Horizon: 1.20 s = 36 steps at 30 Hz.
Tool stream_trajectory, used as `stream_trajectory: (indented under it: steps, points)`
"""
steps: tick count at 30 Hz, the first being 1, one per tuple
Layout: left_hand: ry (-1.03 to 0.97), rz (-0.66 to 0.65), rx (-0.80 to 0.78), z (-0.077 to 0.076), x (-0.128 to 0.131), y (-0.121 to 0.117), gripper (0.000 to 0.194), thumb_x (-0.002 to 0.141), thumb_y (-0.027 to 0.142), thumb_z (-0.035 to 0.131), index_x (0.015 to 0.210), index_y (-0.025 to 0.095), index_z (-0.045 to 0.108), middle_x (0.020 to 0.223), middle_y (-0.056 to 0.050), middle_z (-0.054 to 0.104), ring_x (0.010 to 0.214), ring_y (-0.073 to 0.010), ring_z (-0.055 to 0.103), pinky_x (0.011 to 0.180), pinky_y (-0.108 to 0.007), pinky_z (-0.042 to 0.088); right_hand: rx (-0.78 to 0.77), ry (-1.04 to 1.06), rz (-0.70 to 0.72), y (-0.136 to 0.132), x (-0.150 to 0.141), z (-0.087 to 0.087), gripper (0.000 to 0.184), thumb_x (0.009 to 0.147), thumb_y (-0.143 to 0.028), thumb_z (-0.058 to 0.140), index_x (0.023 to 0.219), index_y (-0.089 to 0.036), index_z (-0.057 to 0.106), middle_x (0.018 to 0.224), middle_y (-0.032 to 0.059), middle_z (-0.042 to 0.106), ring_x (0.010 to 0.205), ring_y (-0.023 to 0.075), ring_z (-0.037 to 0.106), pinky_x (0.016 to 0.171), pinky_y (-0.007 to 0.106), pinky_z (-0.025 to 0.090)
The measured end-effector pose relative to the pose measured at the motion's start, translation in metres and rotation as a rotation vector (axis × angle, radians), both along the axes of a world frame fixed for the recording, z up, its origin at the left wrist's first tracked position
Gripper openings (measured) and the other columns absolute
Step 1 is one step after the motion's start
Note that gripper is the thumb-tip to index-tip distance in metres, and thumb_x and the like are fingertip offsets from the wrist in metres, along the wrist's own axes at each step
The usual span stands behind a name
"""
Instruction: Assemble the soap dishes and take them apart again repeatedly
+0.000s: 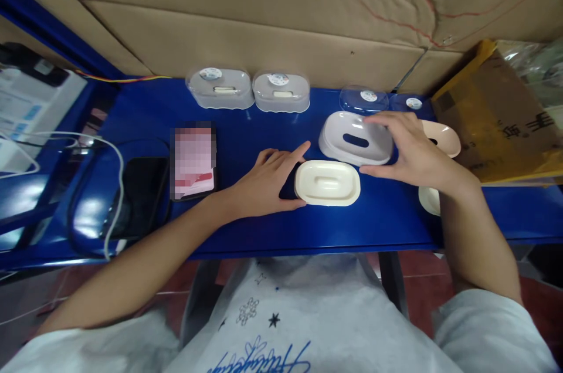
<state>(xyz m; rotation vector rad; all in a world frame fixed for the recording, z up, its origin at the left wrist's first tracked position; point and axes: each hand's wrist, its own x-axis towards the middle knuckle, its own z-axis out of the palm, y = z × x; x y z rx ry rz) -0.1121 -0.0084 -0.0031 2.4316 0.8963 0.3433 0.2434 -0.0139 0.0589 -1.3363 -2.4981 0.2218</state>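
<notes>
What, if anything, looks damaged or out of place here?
Nothing looks spilled or damaged. Only the white cable looks untidy, looping loosely across the left end of the blue table, away from the cream piece.

Table, glossy blue [268,235]. Rear, left of centre: two grey oval containers [221,98] under clear tops, each with a round label. Rear right: two clear oval covers [357,101], labelled. Right: peach slotted oval shell [447,137]; cream piece [428,200], partly hidden; taped cardboard box [488,126]. Left: smartphone, pink screen [193,156]; second smartphone, dark screen [143,191]; white cable [119,185]. Front centre: cream oval tray [328,183], resting or slightly raised, unclear.
</notes>
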Motion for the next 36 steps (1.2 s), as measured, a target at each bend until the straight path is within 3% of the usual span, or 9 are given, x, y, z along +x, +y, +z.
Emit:
stream_trajectory:
  steps: [3, 7, 11, 15, 23, 36]
  points:
    - [-0.011, -0.012, 0.009, -0.001, 0.0, -0.001, 0.141, 0.085, 0.05, 0.09, 0.178, 0.029, -0.014, 0.168, -0.02, 0.052, 0.148, -0.0463, 0.051, 0.126, -0.066, 0.03, -0.066, 0.045, 0.126, -0.02, -0.018, 0.009, 0.076, 0.093, -0.058, 0.08, 0.156, -0.031, 0.046, 0.155, 0.0163, 0.057, 0.146, 0.044, 0.054, 0.121, 0.065, 0.045]
    - [-0.055, -0.036, 0.001, -0.001, -0.003, -0.001, 0.15, 0.082, 0.06, 0.093, 0.177, 0.033, -0.02, 0.18, -0.022, 0.033, 0.155, -0.0488, 0.045, 0.127, -0.067, 0.029, -0.195, 0.004, 0.174, -0.036, -0.035, 0.0, 0.076, 0.093, -0.047, 0.081, 0.158, -0.034, 0.044, 0.162, 0.0152, 0.049, 0.146, 0.0419, 0.055, 0.119, 0.062, 0.049]
    - [-0.084, -0.058, -0.009, 0.001, -0.003, -0.002, 0.134, 0.087, 0.065, 0.087, 0.179, 0.035, -0.005, 0.18, -0.019, 0.037, 0.158, -0.0469, 0.043, 0.129, -0.068, 0.026, -0.238, -0.005, 0.205, -0.036, -0.039, -0.012, 0.079, 0.098, -0.046, 0.076, 0.165, -0.033, 0.037, 0.165, 0.0174, 0.045, 0.146, 0.0404, 0.057, 0.117, 0.06, 0.053]
    - [-0.05, -0.055, -0.005, 0.002, -0.001, -0.004, 0.109, 0.096, 0.061, 0.08, 0.179, 0.034, 0.015, 0.175, -0.018, 0.044, 0.158, -0.0436, 0.043, 0.131, -0.067, 0.025, -0.267, -0.004, 0.22, -0.033, -0.038, -0.012, 0.086, 0.099, -0.05, 0.075, 0.172, -0.035, 0.03, 0.166, 0.0176, 0.043, 0.145, 0.0404, 0.057, 0.116, 0.06, 0.054]
    - [-0.014, -0.065, 0.063, -0.004, 0.001, -0.005, 0.09, 0.098, 0.059, 0.078, 0.172, 0.029, 0.038, 0.165, -0.02, 0.054, 0.153, -0.0421, 0.05, 0.132, -0.068, 0.023, -0.354, -0.017, 0.19, -0.037, -0.038, -0.012, 0.097, 0.096, -0.051, 0.078, 0.175, -0.042, 0.023, 0.164, 0.0145, 0.046, 0.136, 0.0399, 0.064, 0.112, 0.06, 0.057]
    - [-0.028, -0.066, 0.081, -0.002, 0.004, -0.008, 0.096, 0.096, 0.052, 0.079, 0.175, 0.028, 0.03, 0.167, -0.019, 0.052, 0.154, -0.0408, 0.048, 0.131, -0.063, 0.028, -0.261, -0.071, 0.213, -0.042, -0.044, -0.011, 0.097, 0.096, -0.044, 0.077, 0.176, -0.042, 0.022, 0.171, 0.0156, 0.044, 0.146, 0.0463, 0.054, 0.116, 0.069, 0.047]
